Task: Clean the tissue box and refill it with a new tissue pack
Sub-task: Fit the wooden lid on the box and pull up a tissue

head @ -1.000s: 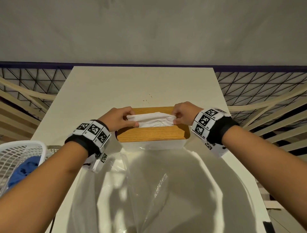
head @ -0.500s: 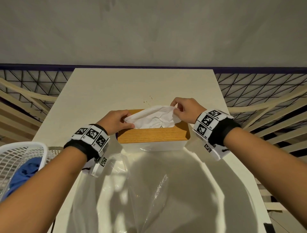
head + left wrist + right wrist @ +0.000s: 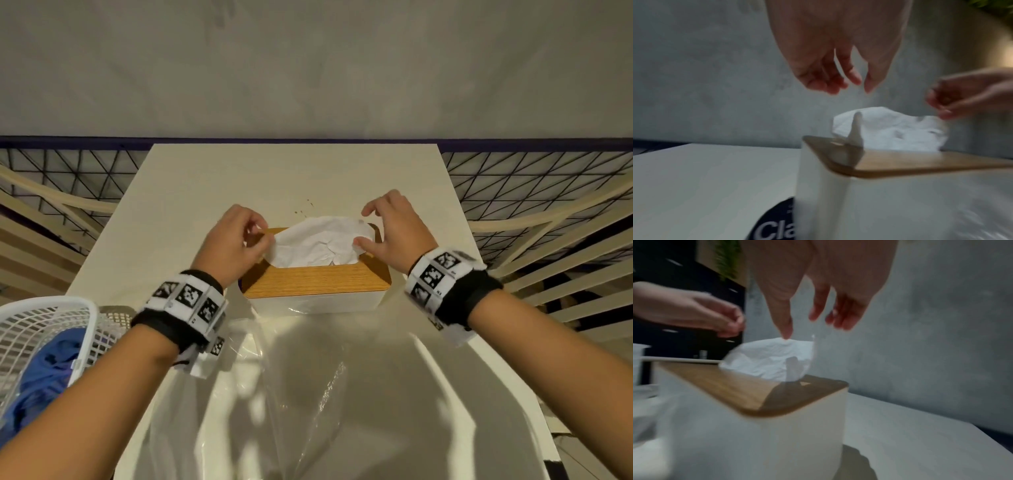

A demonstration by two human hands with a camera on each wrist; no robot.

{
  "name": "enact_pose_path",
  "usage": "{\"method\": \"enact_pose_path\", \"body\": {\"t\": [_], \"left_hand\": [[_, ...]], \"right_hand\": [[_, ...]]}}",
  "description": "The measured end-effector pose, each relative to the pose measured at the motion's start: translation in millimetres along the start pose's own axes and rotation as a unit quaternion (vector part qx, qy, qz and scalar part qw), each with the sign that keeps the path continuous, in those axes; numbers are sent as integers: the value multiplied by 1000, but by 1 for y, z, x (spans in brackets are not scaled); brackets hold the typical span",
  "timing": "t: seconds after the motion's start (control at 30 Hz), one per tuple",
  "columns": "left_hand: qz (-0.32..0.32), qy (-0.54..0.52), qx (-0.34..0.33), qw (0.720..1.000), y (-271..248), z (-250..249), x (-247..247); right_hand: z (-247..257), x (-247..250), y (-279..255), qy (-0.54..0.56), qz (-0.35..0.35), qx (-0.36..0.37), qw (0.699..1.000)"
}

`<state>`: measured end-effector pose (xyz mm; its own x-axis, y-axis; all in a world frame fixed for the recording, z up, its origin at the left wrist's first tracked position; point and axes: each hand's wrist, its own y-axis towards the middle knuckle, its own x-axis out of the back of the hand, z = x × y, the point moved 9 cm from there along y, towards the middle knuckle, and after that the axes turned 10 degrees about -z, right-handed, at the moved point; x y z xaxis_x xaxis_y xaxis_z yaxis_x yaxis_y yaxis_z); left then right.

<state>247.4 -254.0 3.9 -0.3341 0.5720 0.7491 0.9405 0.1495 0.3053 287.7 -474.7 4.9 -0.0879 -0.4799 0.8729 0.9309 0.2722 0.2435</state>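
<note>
A white tissue box with a wooden lid (image 3: pixel 315 281) stands in the middle of the table. A crumpled white tissue (image 3: pixel 318 243) puffs up out of the lid's slot. My left hand (image 3: pixel 257 234) hovers at the tissue's left end with its fingers loosely curled and nothing in them. My right hand (image 3: pixel 368 224) hovers at the right end with its fingers spread, and only the thumb tip touches the tissue. The left wrist view shows the left hand (image 3: pixel 846 82) empty above the tissue (image 3: pixel 890 129). In the right wrist view the right hand (image 3: pixel 803 326) hangs over the tissue (image 3: pixel 768 360).
A crinkled clear plastic bag (image 3: pixel 308 394) lies between me and the box. A white mesh basket (image 3: pixel 41 325) with blue cloth sits at the table's left front corner. The pale table (image 3: pixel 294 178) runs to a grey wall, with railings on both sides.
Both hands pinched the tissue's ends and drew it up out of the slot. They have now let go and lifted slightly, and the tissue stands puffed up by itself.
</note>
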Motion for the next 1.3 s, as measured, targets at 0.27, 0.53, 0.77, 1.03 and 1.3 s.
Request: {"method": "enact_pose_path", "body": {"t": [0.27,0.53,0.77,1.03,1.3], "left_hand": [[204,60,-88,973,-49,-56,-82],[190,85,-71,976,-46,-44,-86],[225,94,-57,968,-43,-42,-92],[91,24,-66,993,-21,-19,-27],[125,-71,159,977,-17,49,-27]], "right_hand": [[36,-58,-35,55,143,14,988],[24,-66,-31,107,135,-32,985],[20,-74,-30,51,168,-39,984],[-3,-22,-15,99,6,-51,994],[-55,-31,-14,203,23,-250,946]]}}
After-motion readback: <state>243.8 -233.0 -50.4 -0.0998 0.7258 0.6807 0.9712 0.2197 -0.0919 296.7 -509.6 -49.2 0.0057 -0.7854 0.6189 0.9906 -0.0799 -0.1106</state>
